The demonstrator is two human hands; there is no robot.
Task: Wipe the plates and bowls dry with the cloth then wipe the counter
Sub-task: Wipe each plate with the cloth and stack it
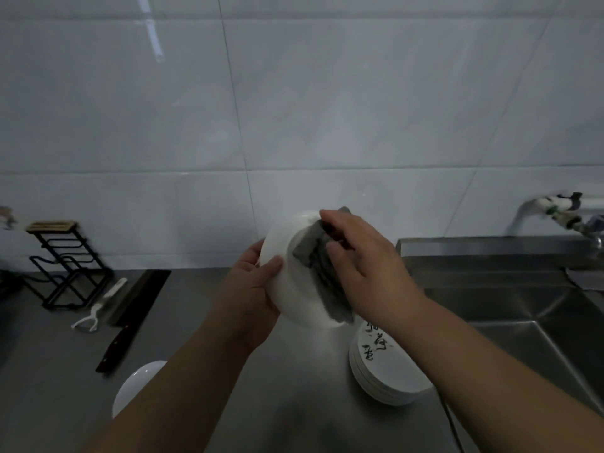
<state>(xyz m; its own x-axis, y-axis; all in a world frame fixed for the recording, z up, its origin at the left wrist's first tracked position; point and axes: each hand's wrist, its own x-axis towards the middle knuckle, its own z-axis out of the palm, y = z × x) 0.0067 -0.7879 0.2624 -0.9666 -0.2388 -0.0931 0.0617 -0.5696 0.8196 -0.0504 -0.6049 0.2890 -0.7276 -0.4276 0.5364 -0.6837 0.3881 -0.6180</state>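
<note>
Bowl (287,276) gripped by left hand (251,289); right hand (362,266) presses cloth (313,256) against it.

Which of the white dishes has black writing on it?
The top plate of the stack beside the sink; the held bowl and the bowl at lower left are plain white.

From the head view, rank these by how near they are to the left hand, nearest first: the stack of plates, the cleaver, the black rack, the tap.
1. Cleaver: on the counter, to the left of the left hand.
2. Stack of plates: lower right, under the right forearm; close to the cleaver's distance, so hard to rank them.
3. Black rack: far left by the wall.
4. Tap: far right, over the sink.
</note>
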